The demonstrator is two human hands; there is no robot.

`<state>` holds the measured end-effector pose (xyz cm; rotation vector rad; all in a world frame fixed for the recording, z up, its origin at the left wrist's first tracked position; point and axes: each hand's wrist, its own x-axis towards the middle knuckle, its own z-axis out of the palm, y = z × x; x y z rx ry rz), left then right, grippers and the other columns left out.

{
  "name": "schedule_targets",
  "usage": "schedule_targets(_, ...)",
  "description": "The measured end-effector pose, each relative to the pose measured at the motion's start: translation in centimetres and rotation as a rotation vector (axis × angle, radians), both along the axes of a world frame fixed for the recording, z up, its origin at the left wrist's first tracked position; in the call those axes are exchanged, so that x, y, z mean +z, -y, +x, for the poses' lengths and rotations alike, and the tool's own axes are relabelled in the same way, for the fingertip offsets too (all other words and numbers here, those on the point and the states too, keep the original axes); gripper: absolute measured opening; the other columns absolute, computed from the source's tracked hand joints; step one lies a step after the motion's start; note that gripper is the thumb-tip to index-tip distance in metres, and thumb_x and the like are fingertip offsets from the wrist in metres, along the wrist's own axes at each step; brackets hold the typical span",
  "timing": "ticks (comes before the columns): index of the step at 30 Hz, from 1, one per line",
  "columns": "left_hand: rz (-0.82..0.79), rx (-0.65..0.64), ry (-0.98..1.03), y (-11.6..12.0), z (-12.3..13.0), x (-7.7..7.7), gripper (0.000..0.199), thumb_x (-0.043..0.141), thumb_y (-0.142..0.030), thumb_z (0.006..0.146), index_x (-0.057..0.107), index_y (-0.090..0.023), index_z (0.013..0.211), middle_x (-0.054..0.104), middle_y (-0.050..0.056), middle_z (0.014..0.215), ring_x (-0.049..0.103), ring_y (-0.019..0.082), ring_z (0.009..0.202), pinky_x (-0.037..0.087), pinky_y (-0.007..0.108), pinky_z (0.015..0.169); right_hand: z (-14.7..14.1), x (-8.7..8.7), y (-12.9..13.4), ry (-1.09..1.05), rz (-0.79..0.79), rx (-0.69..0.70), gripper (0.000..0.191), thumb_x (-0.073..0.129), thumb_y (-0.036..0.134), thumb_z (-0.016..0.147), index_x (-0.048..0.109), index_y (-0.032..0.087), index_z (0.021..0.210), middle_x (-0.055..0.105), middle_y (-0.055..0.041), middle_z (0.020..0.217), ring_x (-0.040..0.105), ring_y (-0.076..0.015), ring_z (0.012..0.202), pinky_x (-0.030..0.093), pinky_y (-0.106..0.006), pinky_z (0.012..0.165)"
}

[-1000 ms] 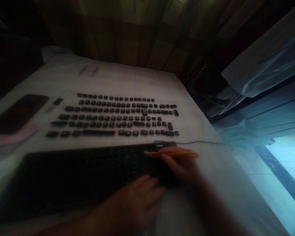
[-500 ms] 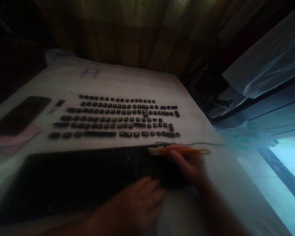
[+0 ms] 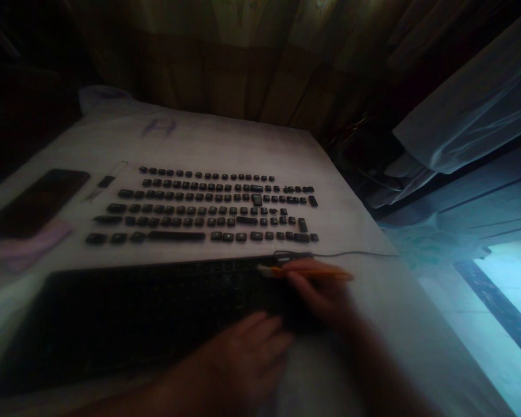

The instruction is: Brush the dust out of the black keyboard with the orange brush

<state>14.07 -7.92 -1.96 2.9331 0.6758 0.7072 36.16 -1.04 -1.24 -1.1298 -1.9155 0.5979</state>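
A black keyboard base, bare of its keycaps, lies along the front of the table. My right hand is closed around the orange handle of a small brush. The brush's pale bristles point left and meet the upper right part of the base. My left hand rests on the near edge of the base, fingers stretched out, holding nothing. Behind the base, the loose black keycaps are laid out in several rows on the white tabletop. The dim light hides most detail on the base.
A dark phone lies at the left beside a pink cloth. A thin wire tool with a black middle sits left of the keycaps. The keyboard's cable runs off the table's right edge. A curtain hangs behind the table.
My right hand and the brush have shifted a little to the left along the top of the base. My left hand has stayed in place.
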Motion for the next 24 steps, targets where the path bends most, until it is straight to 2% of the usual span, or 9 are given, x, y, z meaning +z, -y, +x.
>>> schedule_targets(4, 0.016, -0.001, 0.010, 0.01, -0.01, -0.14, 0.024, 0.047, -0.024, 0.101, 0.071, -0.022, 0.107, 0.070, -0.003, 0.127, 0.060, 0.018, 0.120, 0.038, 0.035, 0.113, -0.08, -0.18, 0.17, -0.042, -0.041, 0.007, 0.012, 0.063, 0.021, 0.090, 0.075, 0.025, 0.091, 0.080, -0.0020, 0.083, 0.077, -0.0198, 0.074, 0.064, -0.031, 0.069)
schedule_targets(8, 0.013, 0.001, 0.030, -0.11, 0.05, -0.22, 0.027, 0.044, -0.022, 0.101, 0.071, -0.021, 0.104, 0.070, -0.002, 0.125, 0.061, 0.018, 0.118, 0.038, 0.035, 0.112, -0.30, -0.24, 0.26, -0.085, -0.077, 0.014, 0.011, 0.065, 0.022, 0.088, 0.075, 0.026, 0.089, 0.080, 0.0002, 0.081, 0.076, -0.0190, 0.074, 0.064, -0.030, 0.069)
schedule_targets(16, 0.004, -0.018, -0.010, -0.11, -0.02, -0.27, 0.023, 0.048, -0.023, 0.100, 0.069, -0.020, 0.108, 0.069, 0.000, 0.127, 0.059, 0.019, 0.121, 0.037, 0.036, 0.113, 0.24, -0.61, 0.57, -0.145, -0.149, -0.046, 0.012, 0.066, 0.022, 0.087, 0.076, 0.027, 0.093, 0.079, 0.0001, 0.083, 0.076, -0.0186, 0.076, 0.063, -0.030, 0.071)
schedule_targets(20, 0.000, 0.004, 0.020, 0.02, 0.01, -0.32, 0.023, 0.048, -0.022, 0.100, 0.069, -0.021, 0.108, 0.069, -0.001, 0.127, 0.059, 0.019, 0.120, 0.036, 0.036, 0.114, 0.28, -0.12, 0.47, -0.161, -0.115, -0.098, 0.011, 0.066, 0.022, 0.087, 0.076, 0.026, 0.091, 0.078, -0.0004, 0.080, 0.074, -0.0179, 0.069, 0.063, -0.030, 0.067)
schedule_targets(24, 0.006, -0.009, 0.003, 0.10, -0.02, -0.04, 0.028, 0.042, -0.023, 0.102, 0.069, -0.019, 0.109, 0.069, 0.000, 0.127, 0.060, 0.020, 0.119, 0.037, 0.036, 0.113, 0.30, -0.10, 0.39, -0.118, -0.081, -0.124, 0.009, 0.067, 0.023, 0.086, 0.075, 0.024, 0.089, 0.080, -0.0020, 0.082, 0.076, -0.0203, 0.073, 0.064, -0.033, 0.072)
